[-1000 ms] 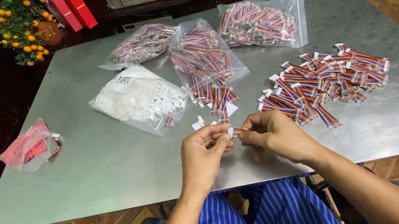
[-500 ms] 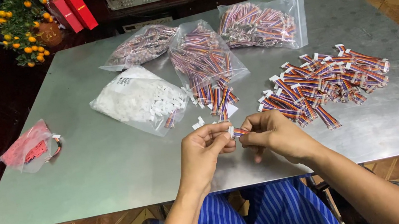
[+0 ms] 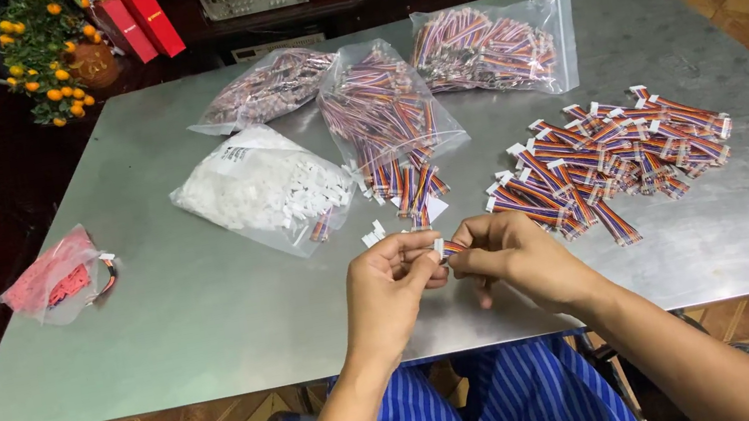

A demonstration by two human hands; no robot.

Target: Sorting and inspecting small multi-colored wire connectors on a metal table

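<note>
Over the near edge of the grey metal table (image 3: 210, 319), my left hand (image 3: 393, 289) and my right hand (image 3: 509, 259) meet fingertip to fingertip. Between them they pinch one short striped ribbon cable with a small white connector (image 3: 440, 249) on its end. A loose pile of the same cables (image 3: 609, 156) lies just right of my right hand. A few white connectors (image 3: 371, 234) lie on the table just beyond my left hand.
A clear bag of white connectors (image 3: 265, 190) lies left of centre, an open bag spilling cables (image 3: 386, 127) in the middle, two more filled bags (image 3: 485, 50) behind. A small red-filled bag (image 3: 52, 280) sits at the left edge. Dark furniture and a small orange tree (image 3: 44, 53) stand beyond.
Both hands stay joined on the small cable; the fingers shift only slightly. Nothing on the table has moved.
</note>
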